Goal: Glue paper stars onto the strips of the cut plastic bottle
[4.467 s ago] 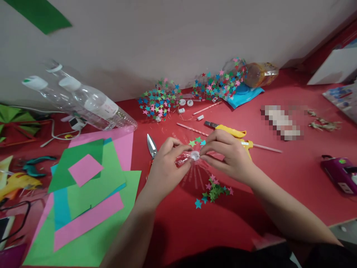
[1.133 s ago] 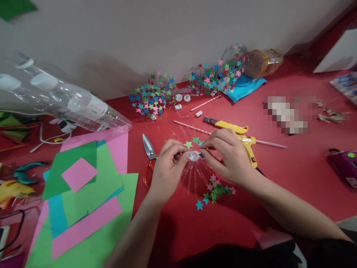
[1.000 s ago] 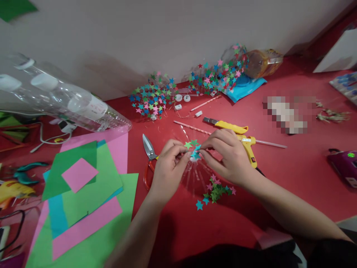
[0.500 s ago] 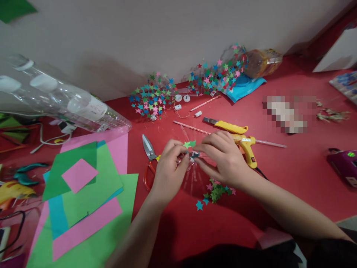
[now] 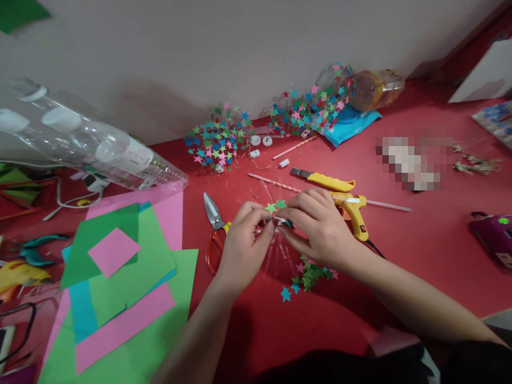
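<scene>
My left hand (image 5: 245, 241) is closed in a pinch, with thumb and forefinger together on something too small to make out. Facing it, my right hand (image 5: 322, 226) pinches a small dark blue paper star (image 5: 288, 224), partly covered by the fingers. Beneath both hands, clear plastic strips (image 5: 282, 250) fan out over the red table, their centre hidden. Two green stars (image 5: 280, 204) show just beyond the fingertips. A loose pile of green, pink and blue stars (image 5: 310, 276) lies close to my right wrist.
Orange-handled scissors (image 5: 216, 224) lie left of my hands. A yellow cutter (image 5: 330, 181) and yellow glue gun (image 5: 356, 213) are to the right. Star-covered clear plastic pieces (image 5: 218, 138) stand by the wall. Coloured paper sheets (image 5: 152, 240) and plastic bottles (image 5: 128, 154) fill the left side.
My fingertips have shifted slightly, and the dark star has moved a little right with my right fingers. The two green stars sit slightly farther right. The rest is unchanged.
</scene>
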Available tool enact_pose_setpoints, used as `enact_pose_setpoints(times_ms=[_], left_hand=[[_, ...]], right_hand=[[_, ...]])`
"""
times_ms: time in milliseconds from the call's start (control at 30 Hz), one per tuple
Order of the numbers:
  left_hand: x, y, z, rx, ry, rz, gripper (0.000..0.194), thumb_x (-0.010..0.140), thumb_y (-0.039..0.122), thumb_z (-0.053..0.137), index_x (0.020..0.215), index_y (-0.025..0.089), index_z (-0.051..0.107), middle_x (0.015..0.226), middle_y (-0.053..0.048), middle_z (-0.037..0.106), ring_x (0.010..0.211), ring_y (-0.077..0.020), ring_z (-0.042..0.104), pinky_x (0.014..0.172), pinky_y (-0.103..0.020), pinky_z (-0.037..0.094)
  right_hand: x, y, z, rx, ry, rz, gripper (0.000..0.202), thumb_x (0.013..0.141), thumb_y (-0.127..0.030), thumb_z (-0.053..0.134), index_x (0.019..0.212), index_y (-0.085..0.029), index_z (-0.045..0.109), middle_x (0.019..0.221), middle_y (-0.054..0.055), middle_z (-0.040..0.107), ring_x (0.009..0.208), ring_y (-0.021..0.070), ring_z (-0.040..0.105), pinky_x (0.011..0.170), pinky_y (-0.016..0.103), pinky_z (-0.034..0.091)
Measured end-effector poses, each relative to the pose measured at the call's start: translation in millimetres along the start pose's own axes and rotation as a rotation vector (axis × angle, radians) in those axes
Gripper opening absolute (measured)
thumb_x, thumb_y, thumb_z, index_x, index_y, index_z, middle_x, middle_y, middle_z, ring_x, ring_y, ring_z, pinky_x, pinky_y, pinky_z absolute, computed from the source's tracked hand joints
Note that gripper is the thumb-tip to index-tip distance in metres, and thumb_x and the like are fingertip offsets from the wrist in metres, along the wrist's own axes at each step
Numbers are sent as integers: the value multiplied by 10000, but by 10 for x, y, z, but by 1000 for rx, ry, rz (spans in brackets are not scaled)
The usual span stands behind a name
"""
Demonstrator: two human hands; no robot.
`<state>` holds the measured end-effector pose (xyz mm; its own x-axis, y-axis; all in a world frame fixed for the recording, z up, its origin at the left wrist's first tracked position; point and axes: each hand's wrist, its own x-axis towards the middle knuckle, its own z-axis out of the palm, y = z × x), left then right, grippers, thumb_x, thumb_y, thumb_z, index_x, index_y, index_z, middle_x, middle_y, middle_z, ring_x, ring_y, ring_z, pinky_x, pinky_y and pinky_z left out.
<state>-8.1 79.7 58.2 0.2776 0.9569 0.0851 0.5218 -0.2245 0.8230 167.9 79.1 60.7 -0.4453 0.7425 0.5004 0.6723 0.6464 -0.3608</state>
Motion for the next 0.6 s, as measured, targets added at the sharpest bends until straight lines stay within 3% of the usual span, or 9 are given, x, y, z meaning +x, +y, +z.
enact_pose_setpoints(times_ms=[233, 600], left_hand=[[11, 7, -8, 5, 30, -5, 145, 925, 201, 499, 783, 198, 527, 882, -20, 537, 840, -155, 539, 717, -277, 444], [-16, 20, -38, 60, -32, 18, 102, 947, 220, 483, 875, 205, 554, 943, -28, 553, 898, -161, 543, 790, -298, 437]], right_hand=[[3, 1, 7, 3, -6, 10, 160, 926, -228, 506, 935, -172, 655, 856, 64, 636, 801, 204, 491, 758, 350, 368], [2, 2, 8, 3, 10, 27, 170, 929, -235, 498, 920, -175, 656, 847, 61, 628, 799, 200, 500, 757, 352, 375]])
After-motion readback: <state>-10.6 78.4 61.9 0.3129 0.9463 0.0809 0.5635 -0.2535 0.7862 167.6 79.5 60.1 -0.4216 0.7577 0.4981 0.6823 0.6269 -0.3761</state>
